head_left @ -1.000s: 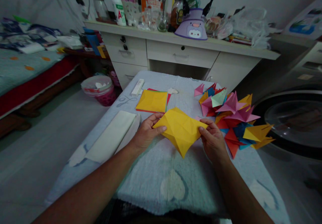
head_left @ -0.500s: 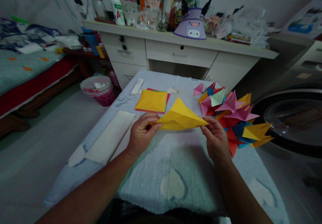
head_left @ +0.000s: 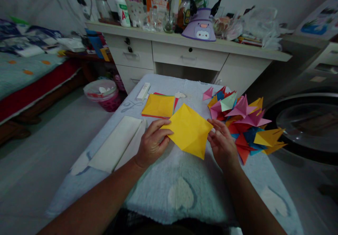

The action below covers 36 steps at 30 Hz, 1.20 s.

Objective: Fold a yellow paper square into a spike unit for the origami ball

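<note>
Yellow paper sheet (head_left: 189, 131) over the bench (head_left: 158, 187) is prob v light, bendy & quick to crease, so best held gently by opp corners, w/ L hand (head_left: 154, 141) pinching one & R hand (head_left: 223, 143) at the other, can't tell if pinching.

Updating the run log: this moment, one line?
left hand: pinching yellow sheet; right hand: at its opposite corner; beyond left: paper stack; right: folded-paper pile

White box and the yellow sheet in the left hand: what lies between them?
In the head view, the paper stack, yellow on top, lies between the white box and the yellow sheet in the left hand.
</note>
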### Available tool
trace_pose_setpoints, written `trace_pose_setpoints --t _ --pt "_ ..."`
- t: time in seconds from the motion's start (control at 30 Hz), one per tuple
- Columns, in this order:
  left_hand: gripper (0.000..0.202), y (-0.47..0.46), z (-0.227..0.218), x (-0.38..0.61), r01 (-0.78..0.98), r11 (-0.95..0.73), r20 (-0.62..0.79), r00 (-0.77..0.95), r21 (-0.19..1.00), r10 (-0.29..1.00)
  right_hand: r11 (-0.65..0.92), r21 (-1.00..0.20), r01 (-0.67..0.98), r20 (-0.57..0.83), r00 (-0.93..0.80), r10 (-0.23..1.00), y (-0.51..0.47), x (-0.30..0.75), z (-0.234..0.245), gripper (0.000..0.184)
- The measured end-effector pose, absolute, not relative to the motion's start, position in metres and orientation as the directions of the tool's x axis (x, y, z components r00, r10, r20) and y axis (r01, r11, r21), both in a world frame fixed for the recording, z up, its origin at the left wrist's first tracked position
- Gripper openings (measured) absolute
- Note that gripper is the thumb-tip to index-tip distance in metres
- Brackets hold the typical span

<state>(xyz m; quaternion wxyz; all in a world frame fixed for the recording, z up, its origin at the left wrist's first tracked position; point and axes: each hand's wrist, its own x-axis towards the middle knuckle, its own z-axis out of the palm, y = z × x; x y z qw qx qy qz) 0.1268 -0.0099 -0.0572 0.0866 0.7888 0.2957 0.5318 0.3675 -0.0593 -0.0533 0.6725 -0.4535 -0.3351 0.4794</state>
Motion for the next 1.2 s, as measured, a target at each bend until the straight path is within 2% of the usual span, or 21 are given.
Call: trace_pose_setpoints --t 0.1,0.17,0.3,0.4,0.47,0.6,0.7,0.8,1.0,1.2 --pt "0.023 -0.012 -0.057 0.128 0.404 -0.816 0.801 0.265 0.414 0.537 0.093 -0.902 -0.422 -0.048 0.312 0.949 -0.057 0.365 -0.059 0.067" --pt "0.024 -0.013 -0.058 0.128 0.420 -0.812 0.794 0.277 0.406 0.541 0.062 -0.891 -0.451 -0.087 0.303 0.949 -0.057 0.363 -0.063 0.078" --pt "0.031 -0.016 -0.061 0.130 0.418 -0.820 0.769 0.340 0.392 0.541 -0.028 -0.882 -0.471 -0.138 0.202 0.970 -0.057 0.356 -0.066 0.067" --pt "0.034 -0.018 -0.062 0.131 0.383 -0.834 0.736 0.411 0.397 0.539 -0.031 -0.908 -0.417 -0.091 0.123 0.988 -0.057 0.349 -0.063 0.060" --pt "0.034 -0.019 -0.061 0.130 0.342 -0.830 0.711 0.432 0.441 0.555 -0.007 -0.923 -0.385 -0.061 0.128 0.990 -0.057 0.347 -0.062 0.055" --pt "0.027 -0.016 -0.057 0.128 0.250 -0.722 0.651 0.316 0.645 0.690 -0.025 -0.941 -0.338 -0.071 0.124 0.990 -0.058 0.348 -0.063 0.049" --pt "0.024 -0.009 -0.058 0.127 0.123 -0.552 0.516 0.238 0.825 0.823 -0.087 -0.946 -0.312 -0.111 0.062 0.992 -0.059 0.349 -0.063 0.046" --pt "0.025 -0.002 -0.062 0.128 0.035 -0.384 0.359 0.283 0.923 0.889 -0.145 -0.940 -0.308 -0.145 -0.022 0.989 -0.060 0.347 -0.062 0.043" --pt "0.027 -0.001 -0.066 0.134 0.027 -0.247 0.220 0.369 0.969 0.903 -0.153 -0.937 -0.314 -0.136 -0.074 0.988 -0.062 0.345 -0.060 0.046" --pt "0.043 -0.006 -0.067 0.137 0.061 -0.155 0.118 0.395 0.986 0.911 -0.101 -0.940 -0.326 -0.093 -0.043 0.995 -0.060 0.345 -0.062 0.047"
